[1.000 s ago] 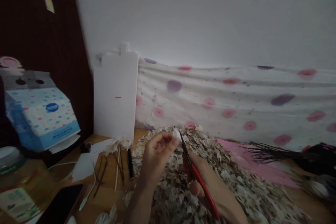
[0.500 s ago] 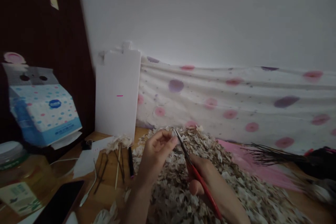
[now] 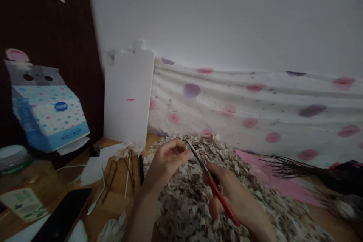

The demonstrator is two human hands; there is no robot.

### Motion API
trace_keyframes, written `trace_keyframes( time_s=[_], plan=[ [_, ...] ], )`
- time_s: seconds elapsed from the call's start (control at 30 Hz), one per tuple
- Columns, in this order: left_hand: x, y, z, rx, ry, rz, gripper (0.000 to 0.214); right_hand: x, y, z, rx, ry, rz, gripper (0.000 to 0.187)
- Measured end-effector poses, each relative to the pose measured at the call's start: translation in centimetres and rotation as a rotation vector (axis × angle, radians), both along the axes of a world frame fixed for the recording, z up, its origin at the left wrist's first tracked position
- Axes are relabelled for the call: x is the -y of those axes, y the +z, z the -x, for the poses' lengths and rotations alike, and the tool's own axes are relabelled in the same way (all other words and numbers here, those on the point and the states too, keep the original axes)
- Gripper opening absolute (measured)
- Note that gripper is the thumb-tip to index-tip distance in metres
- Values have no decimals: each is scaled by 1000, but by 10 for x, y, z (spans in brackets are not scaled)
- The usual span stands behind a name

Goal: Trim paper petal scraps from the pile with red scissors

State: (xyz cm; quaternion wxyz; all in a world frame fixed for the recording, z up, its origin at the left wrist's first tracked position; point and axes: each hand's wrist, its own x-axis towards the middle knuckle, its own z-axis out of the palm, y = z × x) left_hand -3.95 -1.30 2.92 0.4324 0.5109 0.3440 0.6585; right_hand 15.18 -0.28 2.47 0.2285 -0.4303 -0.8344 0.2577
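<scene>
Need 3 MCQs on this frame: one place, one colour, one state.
1. Where is the white board?
A. On the pink sheet
B. Between the tissue box and the spotted cloth
C. On the black phone

2. What colour is the handle of the pointed tool in the right hand?
A. Blue
B. Green
C. Red

3. How is the left hand posed?
A. Curled near the tool's metal tip, above the heap of pale flakes
B. Lying flat on the wooden table
C. Gripping the tissue box

1: B, the board stands right of the box and left of the cloth.
2: C, red runs along the handle past the right hand.
3: A, its fingers curve beside the tip, over the heap.
</scene>
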Motion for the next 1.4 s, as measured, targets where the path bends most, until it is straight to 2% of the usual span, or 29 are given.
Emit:
trace_keyframes(
  time_s=[0.23, 0.4, 0.47, 0.6, 0.73, 0.83, 0.97, 1.17, 1.4],
  plan=[
    [1, 0, 1, -71, -5, -4, 18, 0, -2, 1, 22, -18, 21, 28],
    [1, -1, 1, -79, 10, -3, 19, -2, -2, 2, 9, -36, 111, 36],
    [1, -1, 1, -70, 12, -2, 20, -4, -2, 1, -23, -38, 104, 44],
    [-4, -2, -4, 106, 16, 16, 27, -6, -9, -7, -185, -6, 11, 59],
    [-9, -2, -15, 330, 23, 47, 37, -4, -19, -13, -299, 144, -90, 83],
    [-9, -1, -21, 440, 26, 58, 40, 0, -22, -10, -294, 198, -56, 86],
    [-8, 0, -24, 517, 13, 70, 42, 7, -17, -3, -250, 193, -35, 93],
    [-10, -3, -27, 529, 48, 46, 41, 10, -14, 1, -220, 207, -39, 83],
    [-12, -7, -31, 496, 69, 33, 36, 7, -21, 4, -232, 186, -77, 83]
  ],
)
